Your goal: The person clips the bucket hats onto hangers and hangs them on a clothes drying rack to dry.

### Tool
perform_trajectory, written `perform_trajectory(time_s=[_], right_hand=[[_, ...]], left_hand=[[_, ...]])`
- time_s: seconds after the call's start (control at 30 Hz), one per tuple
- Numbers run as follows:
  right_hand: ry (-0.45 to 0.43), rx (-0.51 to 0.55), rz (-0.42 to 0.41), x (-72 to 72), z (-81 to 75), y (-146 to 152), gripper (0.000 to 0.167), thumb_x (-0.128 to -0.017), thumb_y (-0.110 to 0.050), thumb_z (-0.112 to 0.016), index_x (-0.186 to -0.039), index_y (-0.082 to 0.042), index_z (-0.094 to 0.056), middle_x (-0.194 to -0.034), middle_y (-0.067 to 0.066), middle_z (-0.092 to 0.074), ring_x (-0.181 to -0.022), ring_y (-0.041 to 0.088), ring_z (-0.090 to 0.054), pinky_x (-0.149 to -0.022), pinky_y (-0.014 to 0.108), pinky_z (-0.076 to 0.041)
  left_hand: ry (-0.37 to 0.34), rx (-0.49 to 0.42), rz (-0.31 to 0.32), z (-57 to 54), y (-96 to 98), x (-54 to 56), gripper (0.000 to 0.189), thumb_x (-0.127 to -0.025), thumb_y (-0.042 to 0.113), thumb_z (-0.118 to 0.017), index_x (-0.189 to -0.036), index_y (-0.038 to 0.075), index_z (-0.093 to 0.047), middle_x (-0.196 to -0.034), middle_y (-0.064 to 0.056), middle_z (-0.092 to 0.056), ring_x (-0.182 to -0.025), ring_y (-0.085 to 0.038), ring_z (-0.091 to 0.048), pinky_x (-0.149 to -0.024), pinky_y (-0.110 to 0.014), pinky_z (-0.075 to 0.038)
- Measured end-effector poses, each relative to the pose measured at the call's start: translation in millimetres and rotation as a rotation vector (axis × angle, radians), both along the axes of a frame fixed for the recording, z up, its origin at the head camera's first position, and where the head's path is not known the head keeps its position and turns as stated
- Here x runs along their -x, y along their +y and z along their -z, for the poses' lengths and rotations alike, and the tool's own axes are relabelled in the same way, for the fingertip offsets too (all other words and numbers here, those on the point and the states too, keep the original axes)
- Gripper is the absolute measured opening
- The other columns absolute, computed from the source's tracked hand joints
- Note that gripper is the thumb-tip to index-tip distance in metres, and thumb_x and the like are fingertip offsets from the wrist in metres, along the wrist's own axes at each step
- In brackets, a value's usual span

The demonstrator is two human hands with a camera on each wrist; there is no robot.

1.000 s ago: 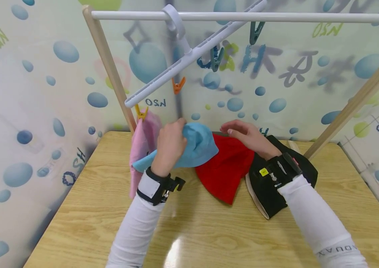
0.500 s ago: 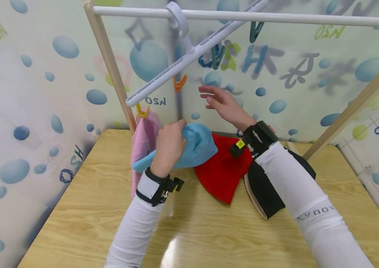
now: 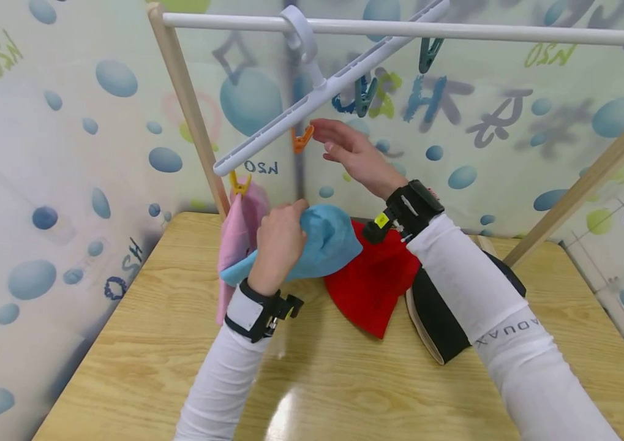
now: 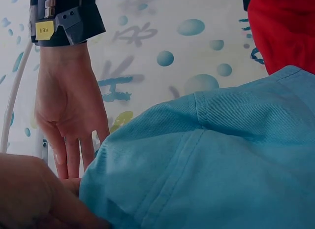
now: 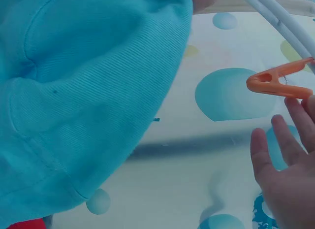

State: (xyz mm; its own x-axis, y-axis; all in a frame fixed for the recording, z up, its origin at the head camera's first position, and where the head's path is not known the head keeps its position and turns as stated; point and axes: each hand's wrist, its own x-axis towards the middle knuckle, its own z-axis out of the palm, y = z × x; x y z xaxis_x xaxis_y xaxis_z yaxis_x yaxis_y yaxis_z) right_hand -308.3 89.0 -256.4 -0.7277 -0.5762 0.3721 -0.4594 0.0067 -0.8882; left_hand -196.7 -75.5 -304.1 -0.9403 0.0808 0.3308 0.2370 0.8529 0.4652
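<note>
My left hand (image 3: 281,242) grips a light blue bucket hat (image 3: 325,242) by its edge and holds it above the table, below the hanger. In the left wrist view the stitched hat (image 4: 197,155) fills the lower right. My right hand (image 3: 353,153) is raised, with its fingertips right at an orange clothespin (image 3: 302,139) hanging from the white hanger (image 3: 312,98). The right wrist view shows those fingers extended, one against an arm of the clothespin (image 5: 280,81). A pink cloth item (image 3: 240,226) hangs from a yellow clothespin (image 3: 239,184) at the hanger's left end.
A red hat (image 3: 378,288) and a black hat (image 3: 438,312) lie on the wooden table (image 3: 141,343). Two dark green clothespins (image 3: 365,97) hang farther right on the hanger. The hanger hooks over a white rail (image 3: 482,32) between wooden posts (image 3: 187,104).
My right hand has risen from near the red hat and moved left, up to the orange clothespin. The left hand keeps holding the blue hat almost in place.
</note>
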Motion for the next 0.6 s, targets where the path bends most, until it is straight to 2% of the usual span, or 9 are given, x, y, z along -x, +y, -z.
perform_trajectory(time_s=[0.27, 0.43, 0.6], right_hand=[[0.015, 0.033, 0.033, -5.5, 3.6, -6, 0.037, -0.102, -0.004, -0.044, -0.139, 0.001, -0.042, -0.138, 0.014, -0.048, -0.126, 0.026, -0.044, -0.102, 0.043, -0.038], [0.004, 0.071, 0.05, -9.7, 4.5, -9, 0.03, -0.102, -0.006, -0.045, -0.131, 0.002, -0.048, -0.13, 0.016, -0.052, -0.119, 0.025, -0.048, -0.099, 0.044, -0.04], [-0.002, 0.093, 0.049, -13.3, 6.3, -11, 0.023, -0.101, -0.005, -0.047, -0.123, 0.003, -0.05, -0.12, 0.015, -0.054, -0.112, 0.025, -0.049, -0.095, 0.041, -0.042]], left_hand=[[0.013, 0.029, -0.016, 1.9, 0.3, 0.7, 0.032, -0.083, -0.01, -0.051, -0.109, 0.003, -0.063, -0.093, -0.018, -0.064, -0.076, -0.04, -0.061, -0.057, -0.051, -0.05], [0.008, 0.006, -0.022, 2.7, -0.1, 0.9, 0.022, -0.085, -0.011, -0.049, -0.102, 0.0, -0.059, -0.086, -0.017, -0.06, -0.07, -0.035, -0.059, -0.057, -0.046, -0.05], [0.013, -0.015, -0.036, 3.2, -0.6, 0.8, 0.02, -0.086, -0.011, -0.047, -0.101, -0.002, -0.057, -0.079, -0.017, -0.056, -0.066, -0.033, -0.058, -0.056, -0.044, -0.05]])
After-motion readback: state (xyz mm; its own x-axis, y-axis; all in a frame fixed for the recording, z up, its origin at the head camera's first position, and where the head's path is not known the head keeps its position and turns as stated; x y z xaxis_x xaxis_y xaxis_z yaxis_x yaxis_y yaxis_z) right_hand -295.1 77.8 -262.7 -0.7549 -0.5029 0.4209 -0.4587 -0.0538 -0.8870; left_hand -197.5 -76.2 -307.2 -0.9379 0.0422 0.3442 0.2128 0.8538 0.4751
